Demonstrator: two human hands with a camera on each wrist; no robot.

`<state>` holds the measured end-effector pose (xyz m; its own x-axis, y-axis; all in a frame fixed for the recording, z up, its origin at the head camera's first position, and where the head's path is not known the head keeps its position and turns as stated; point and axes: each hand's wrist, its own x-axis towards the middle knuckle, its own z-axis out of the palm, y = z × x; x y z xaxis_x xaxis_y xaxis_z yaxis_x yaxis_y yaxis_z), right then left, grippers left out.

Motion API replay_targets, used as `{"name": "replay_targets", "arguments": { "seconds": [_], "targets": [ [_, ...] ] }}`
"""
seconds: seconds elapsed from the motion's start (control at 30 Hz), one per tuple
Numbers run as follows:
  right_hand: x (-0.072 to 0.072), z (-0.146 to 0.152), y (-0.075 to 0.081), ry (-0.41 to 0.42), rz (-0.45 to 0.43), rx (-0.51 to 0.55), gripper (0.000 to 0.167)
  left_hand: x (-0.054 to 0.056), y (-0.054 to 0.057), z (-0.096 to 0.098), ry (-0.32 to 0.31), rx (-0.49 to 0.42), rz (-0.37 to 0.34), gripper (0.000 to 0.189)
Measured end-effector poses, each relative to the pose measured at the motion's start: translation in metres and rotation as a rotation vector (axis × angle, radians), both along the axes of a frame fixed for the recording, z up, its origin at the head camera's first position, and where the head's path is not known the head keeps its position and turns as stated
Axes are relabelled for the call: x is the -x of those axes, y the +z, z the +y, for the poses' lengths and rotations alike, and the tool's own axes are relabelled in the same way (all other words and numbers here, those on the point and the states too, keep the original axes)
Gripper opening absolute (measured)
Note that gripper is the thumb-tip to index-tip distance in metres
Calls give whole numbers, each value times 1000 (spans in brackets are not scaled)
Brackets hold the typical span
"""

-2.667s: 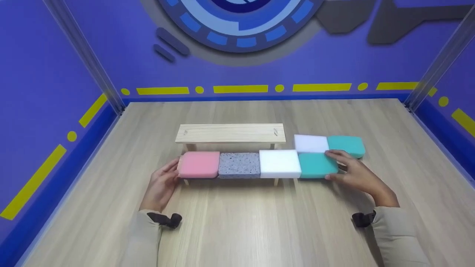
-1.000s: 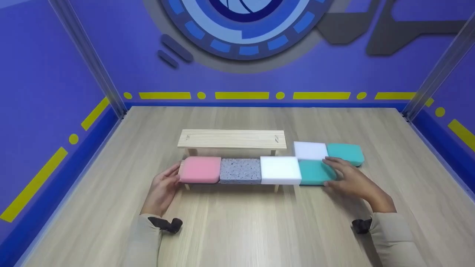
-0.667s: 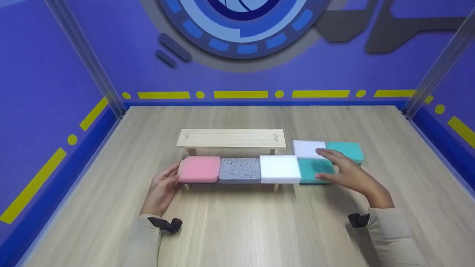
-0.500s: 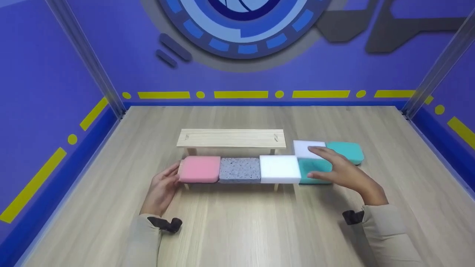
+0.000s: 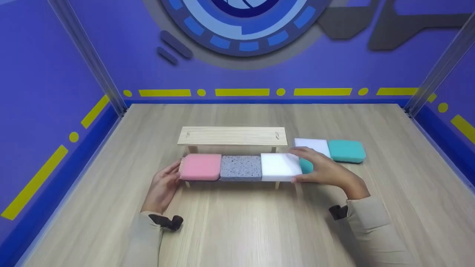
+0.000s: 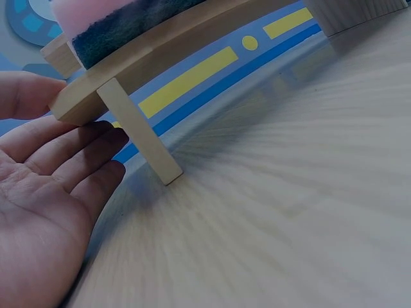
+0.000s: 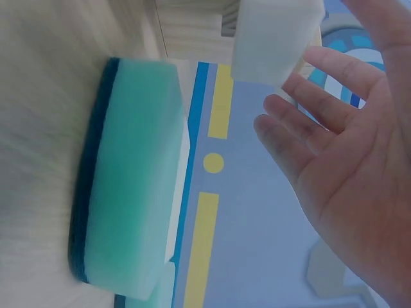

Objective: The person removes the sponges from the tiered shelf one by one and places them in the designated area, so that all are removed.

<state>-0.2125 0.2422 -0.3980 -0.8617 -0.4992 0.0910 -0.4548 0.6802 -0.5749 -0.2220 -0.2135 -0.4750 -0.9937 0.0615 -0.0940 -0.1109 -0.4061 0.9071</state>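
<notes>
In the head view my left hand (image 5: pixel 162 189) holds the left end of a small wooden stand (image 6: pixel 138 54), its thumb at the plank's end and its fingers behind and below. On that stand, left to right, sit a pink sponge (image 5: pixel 201 167) with a dark scouring side, a grey speckled pumice-like block (image 5: pixel 241 168) and a white sponge (image 5: pixel 281 167). My right hand (image 5: pixel 326 172) spans the white sponge's right end, thumb by the front corner, fingertips by the back corner. Its fingers look loose and fairly straight in the right wrist view. Below it a teal sponge (image 7: pixel 131 179) lies on the table.
Behind the row is another wooden plank (image 5: pixel 232 135) on legs, with nothing on it. Back right on the table lie a second white sponge (image 5: pixel 313 145) and a second teal sponge (image 5: pixel 347 151). Blue patterned walls (image 5: pixel 237 79) enclose the wooden tabletop (image 5: pixel 233 226).
My right hand has left the front teal sponge, which stayed on the table, and moved left to the white sponge's right end. My left hand has kept its place on the stand.
</notes>
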Motion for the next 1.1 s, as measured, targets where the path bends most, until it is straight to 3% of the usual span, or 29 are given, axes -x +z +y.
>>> {"name": "replay_targets", "arguments": {
  "seconds": [0.37,1.1],
  "targets": [
    [1,-8,-4,-7,-30,-24,85,1,2,0,-9,10,-7,55],
    [-1,-7,-10,25,79,26,68,0,-1,-1,-10,-15,-10,55]
  ]
}}
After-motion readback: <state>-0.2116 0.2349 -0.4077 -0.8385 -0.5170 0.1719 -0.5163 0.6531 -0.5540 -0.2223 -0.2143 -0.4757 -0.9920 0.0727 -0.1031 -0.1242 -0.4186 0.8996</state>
